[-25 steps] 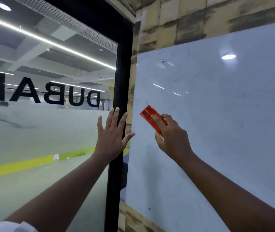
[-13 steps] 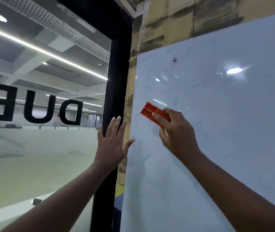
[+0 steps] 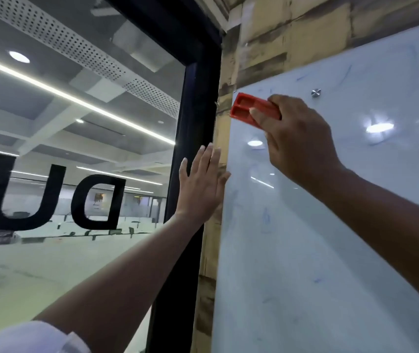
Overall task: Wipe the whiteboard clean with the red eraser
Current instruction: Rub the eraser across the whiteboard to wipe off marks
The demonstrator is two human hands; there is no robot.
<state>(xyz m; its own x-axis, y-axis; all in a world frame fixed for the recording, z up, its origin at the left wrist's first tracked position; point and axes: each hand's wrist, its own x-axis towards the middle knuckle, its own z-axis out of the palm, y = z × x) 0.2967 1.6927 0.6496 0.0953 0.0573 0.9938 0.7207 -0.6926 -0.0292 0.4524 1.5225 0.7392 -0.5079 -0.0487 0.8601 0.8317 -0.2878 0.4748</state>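
The glass whiteboard fills the right half of the head view and carries faint blue marker smears. My right hand grips the red eraser and presses it flat against the board at its top left corner. My left hand lies flat with straight fingers on the black window frame and the wall strip just left of the board's edge.
A black window frame runs down the middle, with a glass pane bearing mirrored black letters to its left. A silver mounting stud sits near the board's top. Tan brick-pattern wall lies above the board.
My right hand has slid the eraser up and left along the board to its top left corner. The view has tilted upward. My left hand stays flat on the frame.
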